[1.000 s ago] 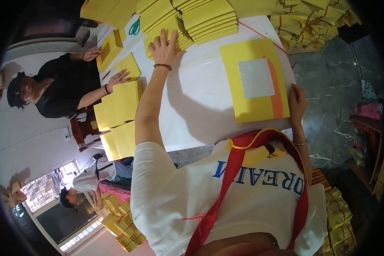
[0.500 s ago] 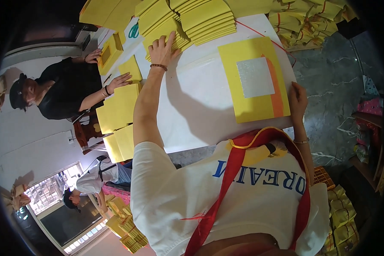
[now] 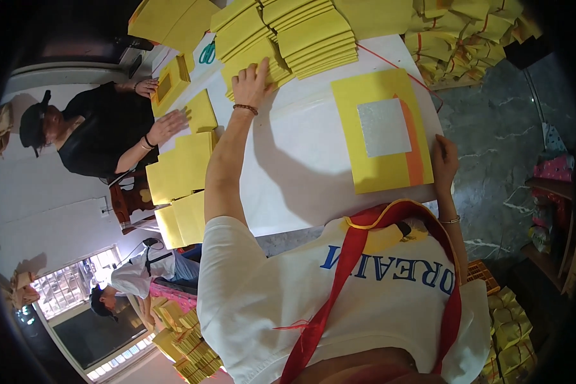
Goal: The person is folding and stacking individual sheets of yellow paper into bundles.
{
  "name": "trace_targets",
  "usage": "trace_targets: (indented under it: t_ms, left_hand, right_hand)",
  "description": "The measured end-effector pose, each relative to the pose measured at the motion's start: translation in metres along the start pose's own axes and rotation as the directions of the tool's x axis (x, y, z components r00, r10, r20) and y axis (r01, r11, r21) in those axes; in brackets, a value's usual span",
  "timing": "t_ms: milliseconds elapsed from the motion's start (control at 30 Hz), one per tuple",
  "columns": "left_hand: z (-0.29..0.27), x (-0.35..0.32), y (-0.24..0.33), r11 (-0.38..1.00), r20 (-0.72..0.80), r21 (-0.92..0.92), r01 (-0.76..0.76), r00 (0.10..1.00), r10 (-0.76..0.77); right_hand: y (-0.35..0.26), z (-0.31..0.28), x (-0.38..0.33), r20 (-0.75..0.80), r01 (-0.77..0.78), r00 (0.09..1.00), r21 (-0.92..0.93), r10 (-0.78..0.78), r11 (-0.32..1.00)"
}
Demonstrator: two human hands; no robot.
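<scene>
Yellow sheet (image 3: 377,137) (silver square, orange edge) on white table (image 3: 301,173).

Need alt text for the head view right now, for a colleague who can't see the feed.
The person's left hand reaches across a white table onto fanned stacks of yellow paper, while the right hand rests at the edge of a yellow sheet with a silver square. Another person in black handles yellow sheets at the table's left side.
</scene>
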State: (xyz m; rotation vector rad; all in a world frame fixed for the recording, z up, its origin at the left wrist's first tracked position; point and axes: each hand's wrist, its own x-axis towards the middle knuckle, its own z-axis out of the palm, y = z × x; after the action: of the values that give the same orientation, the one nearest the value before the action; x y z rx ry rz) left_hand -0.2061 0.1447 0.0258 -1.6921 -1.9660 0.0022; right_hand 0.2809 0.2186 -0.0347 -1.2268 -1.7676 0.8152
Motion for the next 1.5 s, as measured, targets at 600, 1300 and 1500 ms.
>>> trace_targets:
  t_ms: [600,1300,1500]
  left_hand:
    - [-0.02,0.026,-0.025,0.928,0.232,-0.352,0.119,0.972,-0.036]
    - [-0.044,-0.112,0.102,0.934,-0.114,-0.318,0.162,0.972,-0.208]
    - [-0.041,-0.102,0.105,0.919,0.016,-0.334,0.208,0.977,-0.215]
  right_hand:
    - [0.003,0.001,-0.003,0.03,0.017,0.999,-0.009,-0.017,1.0]
    - [0.016,0.003,0.001,0.084,0.031,0.996,-0.049,-0.026,0.998]
    - [0.022,0.003,-0.001,0.066,0.068,0.996,-0.016,-0.066,0.998]
